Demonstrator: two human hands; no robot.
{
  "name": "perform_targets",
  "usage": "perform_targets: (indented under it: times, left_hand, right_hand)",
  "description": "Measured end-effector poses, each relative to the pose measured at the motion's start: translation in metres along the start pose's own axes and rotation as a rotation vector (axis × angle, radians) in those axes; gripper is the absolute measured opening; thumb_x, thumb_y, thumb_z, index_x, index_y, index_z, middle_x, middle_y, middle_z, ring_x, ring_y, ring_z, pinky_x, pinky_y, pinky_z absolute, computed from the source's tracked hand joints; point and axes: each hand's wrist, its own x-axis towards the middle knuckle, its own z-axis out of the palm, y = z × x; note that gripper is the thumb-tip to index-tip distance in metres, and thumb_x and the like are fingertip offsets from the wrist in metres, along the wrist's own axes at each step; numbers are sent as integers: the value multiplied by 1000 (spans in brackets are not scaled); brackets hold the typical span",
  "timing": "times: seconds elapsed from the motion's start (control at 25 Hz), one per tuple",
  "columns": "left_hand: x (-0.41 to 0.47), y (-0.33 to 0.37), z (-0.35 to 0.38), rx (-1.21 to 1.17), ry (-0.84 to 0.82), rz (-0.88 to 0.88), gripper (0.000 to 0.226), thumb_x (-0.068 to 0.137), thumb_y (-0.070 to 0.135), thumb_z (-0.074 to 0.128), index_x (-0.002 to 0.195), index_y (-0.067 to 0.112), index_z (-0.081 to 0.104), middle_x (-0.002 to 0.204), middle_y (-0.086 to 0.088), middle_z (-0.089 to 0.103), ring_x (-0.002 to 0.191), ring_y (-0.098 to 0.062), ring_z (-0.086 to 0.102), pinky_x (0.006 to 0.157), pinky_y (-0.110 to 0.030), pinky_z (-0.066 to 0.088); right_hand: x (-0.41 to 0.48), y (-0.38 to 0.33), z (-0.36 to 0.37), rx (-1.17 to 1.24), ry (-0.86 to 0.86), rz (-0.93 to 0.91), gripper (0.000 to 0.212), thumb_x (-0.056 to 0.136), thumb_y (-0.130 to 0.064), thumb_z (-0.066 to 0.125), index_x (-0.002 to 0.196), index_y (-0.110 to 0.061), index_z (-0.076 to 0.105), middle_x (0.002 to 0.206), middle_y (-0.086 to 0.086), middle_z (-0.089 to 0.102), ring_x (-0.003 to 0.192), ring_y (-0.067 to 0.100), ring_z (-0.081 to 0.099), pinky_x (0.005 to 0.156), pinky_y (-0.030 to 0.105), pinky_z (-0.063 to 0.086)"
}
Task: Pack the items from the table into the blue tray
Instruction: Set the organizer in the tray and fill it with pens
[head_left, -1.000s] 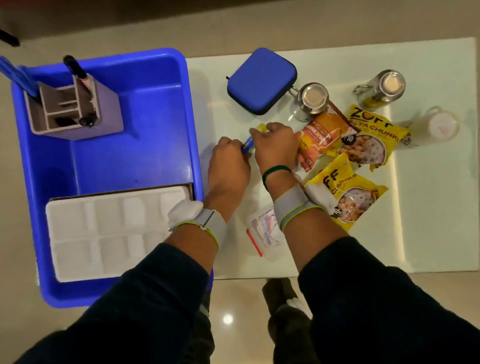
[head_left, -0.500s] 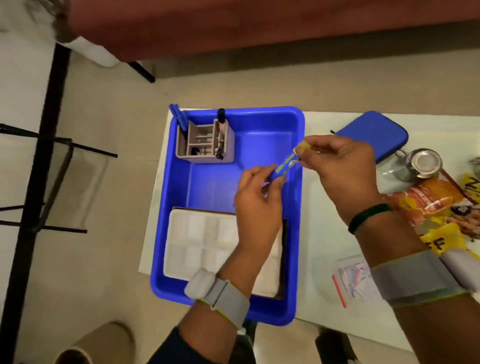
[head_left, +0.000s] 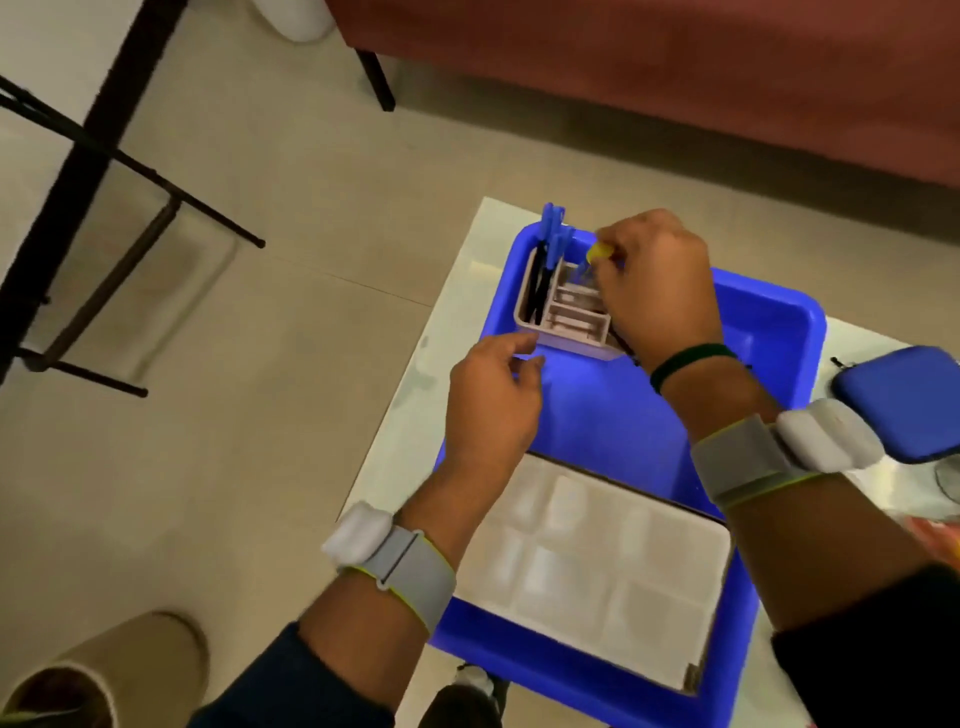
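Blue tray sits on the pale surface, at its left end. Far-left corner of the tray holds a pinkish-grey desk organizer, upright, w/ several slots. Blue pens stand in its left slot, tops sticking out above the rim.

Right hand is over the organizer's far side, fingers curled and pinching a pen w/ yellow end. Only the yellow end and a bit of the shaft show; the shaft angles down toward the organizer's slots. Can't tell if the tip is inside a slot yet. A thin dark pen pokes out by the organizer's near-right corner, mostly hidden under the right wrist.

Left hand hovers over the tray's left rim, just beside the organizer's near-left corner. Fingers are loosely curled, nothing seen in them. Can't tell if the fingertips touch the organizer.

Near half of the tray is filled by a white compartment insert lying flat on a brown backing.

Both wrists carry grey bands w/ white pods; the right one also has a green bracelet. A blue zip case lies on the surface just right of the tray, partly cut off by the frame edge.
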Motion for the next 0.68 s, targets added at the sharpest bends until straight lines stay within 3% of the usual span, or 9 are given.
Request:
perform_targets:
  times: [0.12,0.52,0.68]
  left_hand:
    - [0,-10,-5,-16,-48,23,25,96,16,65,120,18,71,116,4,71,101,-12,68,94,-31,57]
    - [12,-12,-7,-8,-100,79,26,98,20,63,123,17,70,118,2,71,105,-13,68,94,-27,57]
    - [23,6,7,-2,-92,124,26,98,17,62,123,16,70,119,0,71,106,-16,68,91,-19,52]
  right_hand:
    - [4,1,16,-158,-71,-63,16,93,-6,56,101,0,69,106,19,63,89,36,62,80,42,54]
    - [12,16,52,-253,-159,13,16,94,-6,54,98,3,67,102,23,60,85,42,60,75,47,54]
    - [8,19,46,-215,-80,54,16,96,-7,53,99,2,67,104,22,61,85,39,59,69,34,45]
